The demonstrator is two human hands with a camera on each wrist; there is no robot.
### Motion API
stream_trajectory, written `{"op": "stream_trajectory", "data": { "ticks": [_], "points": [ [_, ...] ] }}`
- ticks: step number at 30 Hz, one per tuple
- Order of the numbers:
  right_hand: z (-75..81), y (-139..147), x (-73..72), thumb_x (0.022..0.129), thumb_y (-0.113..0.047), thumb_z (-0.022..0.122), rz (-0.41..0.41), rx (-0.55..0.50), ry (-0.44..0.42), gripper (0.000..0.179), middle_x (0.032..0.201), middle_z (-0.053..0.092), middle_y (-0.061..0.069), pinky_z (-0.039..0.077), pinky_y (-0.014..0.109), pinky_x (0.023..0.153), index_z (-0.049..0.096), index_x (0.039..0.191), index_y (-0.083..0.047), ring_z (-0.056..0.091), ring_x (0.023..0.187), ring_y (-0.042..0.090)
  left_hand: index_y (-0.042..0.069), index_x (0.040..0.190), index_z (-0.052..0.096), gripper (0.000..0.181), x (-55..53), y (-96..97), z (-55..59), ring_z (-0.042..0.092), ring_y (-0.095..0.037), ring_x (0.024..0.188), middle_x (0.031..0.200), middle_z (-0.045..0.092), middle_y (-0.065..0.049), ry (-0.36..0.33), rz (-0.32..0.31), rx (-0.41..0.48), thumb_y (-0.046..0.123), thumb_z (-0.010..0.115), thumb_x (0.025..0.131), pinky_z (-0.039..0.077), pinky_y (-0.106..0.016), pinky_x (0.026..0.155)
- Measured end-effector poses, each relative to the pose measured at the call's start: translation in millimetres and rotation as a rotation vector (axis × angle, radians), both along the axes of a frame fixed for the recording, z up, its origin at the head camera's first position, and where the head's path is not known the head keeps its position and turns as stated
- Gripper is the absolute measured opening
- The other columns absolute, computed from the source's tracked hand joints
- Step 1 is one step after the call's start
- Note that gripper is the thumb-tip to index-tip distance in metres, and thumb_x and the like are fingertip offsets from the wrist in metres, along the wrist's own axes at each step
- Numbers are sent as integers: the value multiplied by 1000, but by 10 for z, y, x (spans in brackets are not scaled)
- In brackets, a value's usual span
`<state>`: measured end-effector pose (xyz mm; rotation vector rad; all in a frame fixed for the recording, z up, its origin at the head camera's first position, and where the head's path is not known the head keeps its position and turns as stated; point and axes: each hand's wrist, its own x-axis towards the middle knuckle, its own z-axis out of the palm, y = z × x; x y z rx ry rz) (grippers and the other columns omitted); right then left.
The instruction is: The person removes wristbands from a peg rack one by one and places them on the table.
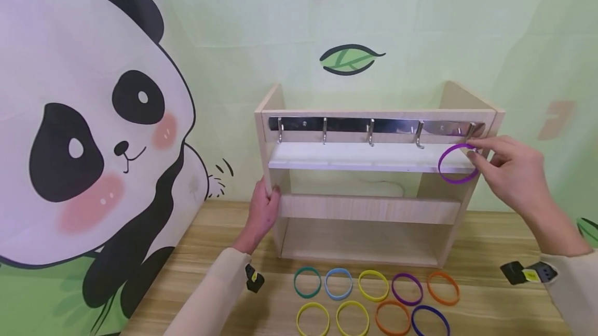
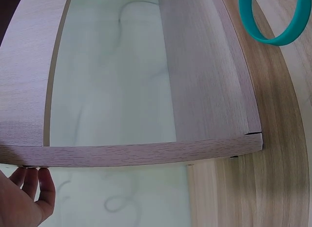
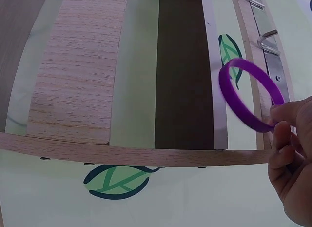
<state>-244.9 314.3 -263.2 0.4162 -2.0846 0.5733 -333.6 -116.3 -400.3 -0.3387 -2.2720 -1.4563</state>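
A purple silicone wristband point(image 1: 440, 165) hangs from my right hand point(image 1: 516, 170), pinched between thumb and fingers. It is just below and in front of the rightmost hook point(image 1: 471, 129) on the metal hook rail point(image 1: 348, 124). In the right wrist view the purple wristband point(image 3: 235, 101) appears as a tilted loop beside the shelf's side panel. At the other end, my left hand point(image 1: 262, 211) grips the left side of the wooden shelf point(image 1: 369, 207), thumb at its front edge. The left wrist view shows the fingers point(image 2: 45, 190) against the side panel's outer face.
Several wristbands lie in two rows before the shelf, among them a green one point(image 1: 295, 288), a light blue one point(image 1: 326, 289), an orange one point(image 1: 457, 294) and a dark blue one point(image 1: 432, 307). Behind the wooden table point(image 1: 210, 227) hangs a panda-printed backdrop point(image 1: 243, 66).
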Motion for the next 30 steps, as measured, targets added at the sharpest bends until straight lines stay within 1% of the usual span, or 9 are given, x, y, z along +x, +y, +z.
{"op": "stream_trajectory", "data": {
  "ticks": [2,4,5,7,13,20,23,27,30],
  "points": [
    [0,-4,-1,74,6,74,16,-7,38,24,87,59,-22,30,11,40,74,97,-1,39,48,-9,10,142,37,45,-1,-3,1,48,-28,113,125,47,-15,0,2,0,19,40,98,45,-51,93],
    [0,-5,3,72,8,74,27,-11,73,25,88,51,-36,29,11,39,75,95,-1,38,47,-9,10,142,37,45,-1,-5,3,48,-28,113,125,47,-15,-2,-1,4,19,40,98,44,-51,93],
    [1,-5,7,72,9,74,33,-11,89,25,88,48,-40,28,11,39,75,95,0,37,47,-8,10,142,36,45,-3,-7,5,48,-28,113,126,46,-15,-2,-3,7,19,40,98,45,-51,93],
    [2,-4,14,72,9,74,39,-12,109,24,89,47,-43,26,11,40,75,94,-1,36,47,-8,9,142,37,45,0,-12,8,49,-29,113,126,46,-15,-4,-5,15,20,41,98,45,-51,93],
    [-3,12,40,73,7,74,19,-14,143,20,86,53,-32,24,9,43,76,91,-2,34,47,-8,8,141,37,45,0,-15,11,49,-29,113,126,47,-16,-7,-3,17,20,41,97,45,-52,92],
    [-18,31,86,72,8,74,-4,-28,155,18,85,46,-42,23,8,45,75,88,0,31,47,-8,7,140,38,45,4,5,18,48,-28,114,125,47,-16,1,4,6,19,41,97,44,-51,94],
    [-15,34,131,73,8,73,-3,-45,159,16,82,47,-39,24,8,44,75,87,0,31,46,-8,8,140,39,44,7,6,16,48,-28,114,126,47,-15,-2,6,5,19,41,97,44,-50,94],
    [-18,53,191,73,7,73,14,-53,171,14,73,50,-28,26,8,46,75,86,1,32,47,-7,7,140,39,44,4,8,5,48,-28,113,125,47,-16,-2,5,9,18,41,97,44,-50,94],
    [-40,74,231,74,3,73,31,-12,181,10,62,50,-17,26,8,47,75,84,0,32,48,-7,8,140,39,44,-5,11,3,48,-27,112,125,48,-15,5,1,15,18,41,97,44,-50,94]
  ]
}}
